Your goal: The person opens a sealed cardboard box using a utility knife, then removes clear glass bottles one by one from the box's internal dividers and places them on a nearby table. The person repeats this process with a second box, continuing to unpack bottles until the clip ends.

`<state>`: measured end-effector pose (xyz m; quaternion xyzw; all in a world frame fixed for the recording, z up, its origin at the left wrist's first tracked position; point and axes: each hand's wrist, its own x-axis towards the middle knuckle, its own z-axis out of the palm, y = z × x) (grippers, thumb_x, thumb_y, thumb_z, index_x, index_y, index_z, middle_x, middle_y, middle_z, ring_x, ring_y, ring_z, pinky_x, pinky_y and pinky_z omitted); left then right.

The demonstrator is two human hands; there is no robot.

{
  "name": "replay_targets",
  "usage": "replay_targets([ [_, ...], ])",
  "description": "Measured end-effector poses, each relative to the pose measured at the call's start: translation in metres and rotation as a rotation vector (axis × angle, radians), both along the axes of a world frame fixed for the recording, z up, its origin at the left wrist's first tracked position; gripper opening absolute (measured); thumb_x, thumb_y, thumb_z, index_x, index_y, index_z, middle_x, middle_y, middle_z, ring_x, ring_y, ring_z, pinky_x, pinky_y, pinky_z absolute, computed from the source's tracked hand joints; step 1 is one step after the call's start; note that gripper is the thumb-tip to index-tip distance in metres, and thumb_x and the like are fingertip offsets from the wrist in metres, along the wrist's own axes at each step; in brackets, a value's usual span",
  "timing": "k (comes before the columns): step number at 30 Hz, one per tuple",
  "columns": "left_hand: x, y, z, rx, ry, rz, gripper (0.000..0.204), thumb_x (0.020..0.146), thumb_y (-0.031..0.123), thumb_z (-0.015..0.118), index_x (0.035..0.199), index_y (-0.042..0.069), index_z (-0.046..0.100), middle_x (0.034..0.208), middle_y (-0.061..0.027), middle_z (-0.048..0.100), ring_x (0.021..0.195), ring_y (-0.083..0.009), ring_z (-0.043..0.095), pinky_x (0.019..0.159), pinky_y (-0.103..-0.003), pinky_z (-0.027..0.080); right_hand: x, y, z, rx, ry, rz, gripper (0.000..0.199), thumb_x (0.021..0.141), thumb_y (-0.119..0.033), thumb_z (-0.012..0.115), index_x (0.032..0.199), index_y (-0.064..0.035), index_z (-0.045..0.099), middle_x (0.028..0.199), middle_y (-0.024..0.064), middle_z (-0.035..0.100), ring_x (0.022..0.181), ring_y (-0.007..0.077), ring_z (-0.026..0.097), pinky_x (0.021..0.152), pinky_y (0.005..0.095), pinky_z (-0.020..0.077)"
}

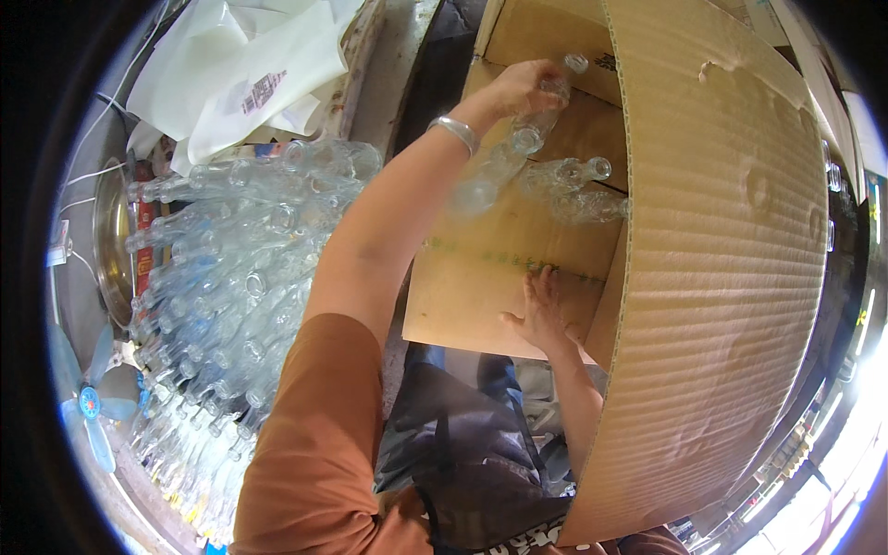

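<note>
Inside a large cardboard box [518,310], my left hand [525,88], with a silver bangle at its wrist, curls its fingers round a clear glass bottle [544,118]. The mouth of another glass bottle [575,63] shows just past the fingertips. Several more clear bottles [564,174] lie in the box near that hand, some partly cut off by the flap. My right hand [544,310] rests with fingers spread on the near cardboard panel and holds nothing. Its forearm is partly hidden by the raised flap [721,259].
A big stack of clear glass bottles [250,268] lies at the left, beside my left arm. White sheets [250,74] sit above it on a ledge. At the far left are a blue-bladed fan [90,403] and hanging white cables. The tall flap blocks the right side.
</note>
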<state>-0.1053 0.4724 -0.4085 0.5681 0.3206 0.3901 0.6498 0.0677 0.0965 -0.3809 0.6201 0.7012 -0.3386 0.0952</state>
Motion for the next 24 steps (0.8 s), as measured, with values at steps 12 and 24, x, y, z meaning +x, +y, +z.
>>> replay_targets([
  [12, 0.000, -0.020, 0.022, 0.329, 0.356, -0.032, 0.064, 0.076, 0.043, 0.079, 0.121, 0.002, 0.061, 0.116, -0.0196, 0.066, 0.107, -0.0374, 0.063, 0.092, -0.042, 0.050, -0.002, 0.002, -0.003, -0.020, 0.003, -0.015, 0.101, 0.077, -0.044, 0.076, 0.150, 0.0038, 0.027, 0.154, 0.0410, 0.009, 0.144, 0.0553, 0.010, 0.117, 0.0542, 0.0212],
  [24, -0.031, -0.082, 0.175, -0.223, 0.115, 0.520, 0.040, 0.083, 0.019, 0.065, 0.114, -0.006, 0.064, 0.094, -0.0101, 0.070, 0.088, -0.0191, 0.064, 0.083, -0.030, 0.048, 0.018, -0.019, 0.048, 0.041, 0.237, -0.194, 0.081, 0.080, -0.043, 0.073, 0.141, 0.0005, 0.043, 0.143, 0.0314, 0.035, 0.134, 0.0452, 0.034, 0.109, 0.0511, 0.0337],
])
